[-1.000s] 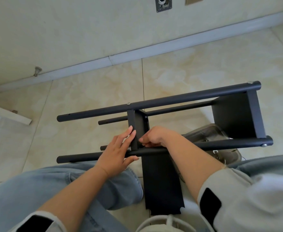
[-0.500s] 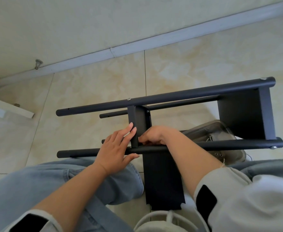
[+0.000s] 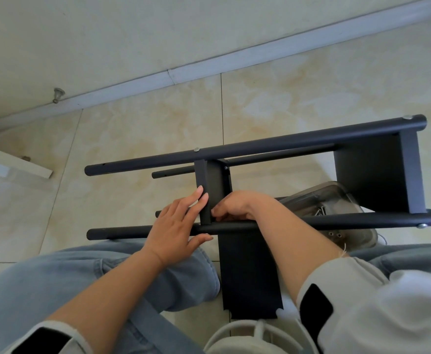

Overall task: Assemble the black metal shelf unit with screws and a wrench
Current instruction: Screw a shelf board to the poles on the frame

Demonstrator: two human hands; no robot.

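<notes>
Shelf unit (image 3: 260, 149) lies on its side on the tiled floor (image 3: 132, 129), its four black poles running left to right, near the skirting of the wall. I note one shelf panel (image 3: 372, 169) fixed at the right ends of the poles and a second panel (image 3: 213, 185) at mid-length, standing between the far pole and the near pole (image 3: 336, 219). My left hand (image 3: 176, 226) lies flat and released, fingers straight against the left face of the middle panel, thumb under the near pole. My right hand (image 3: 231, 205) is curled at the joint of that panel and the near pole; I cannot tell what its fingertips grasp, if anything. A loose black panel (image 3: 247, 272) rests flat on the floor beneath the near pole, between my knees. A clear container (image 3: 319, 198) holding screws (image 3: 320, 211) sits on the floor inside the frame, just right of my right wrist.
</notes>
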